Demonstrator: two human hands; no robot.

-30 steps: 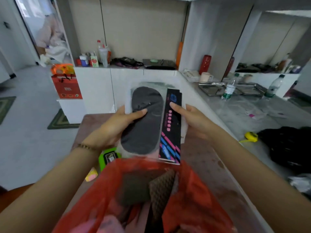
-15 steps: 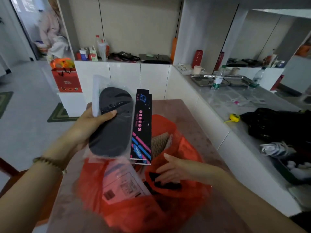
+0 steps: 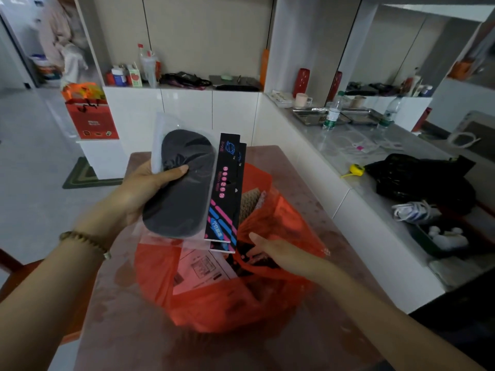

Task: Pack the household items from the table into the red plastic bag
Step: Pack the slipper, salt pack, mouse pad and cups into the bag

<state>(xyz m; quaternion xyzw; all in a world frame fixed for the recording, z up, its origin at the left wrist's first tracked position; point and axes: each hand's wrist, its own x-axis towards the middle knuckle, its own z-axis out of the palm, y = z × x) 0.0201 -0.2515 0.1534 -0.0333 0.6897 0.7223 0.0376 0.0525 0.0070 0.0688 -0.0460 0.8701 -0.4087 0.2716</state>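
My left hand (image 3: 139,191) grips a clear packet of black insoles (image 3: 182,188) with a black card printed in pink and blue, and holds it upright above the red plastic bag (image 3: 222,306). The bag stands open on the brown table (image 3: 128,330). A white printed sheet and a brown waffle-textured item (image 3: 249,202) show inside it. My right hand (image 3: 278,253) reaches into the bag's mouth at its right side, fingers extended on a dark item inside. What that hand touches is partly hidden by the red film.
A white counter (image 3: 348,167) runs along the right with water bottles (image 3: 332,113), a yellow tape measure (image 3: 356,170), a black bag (image 3: 417,180) and a sneaker. White cabinets stand behind the table. A red gift bag (image 3: 91,119) sits at the left on a low stand.
My right hand let go of the insole packet and dropped into the red bag's mouth. My left hand now holds the packet alone, shifted left. The view turned to the right.
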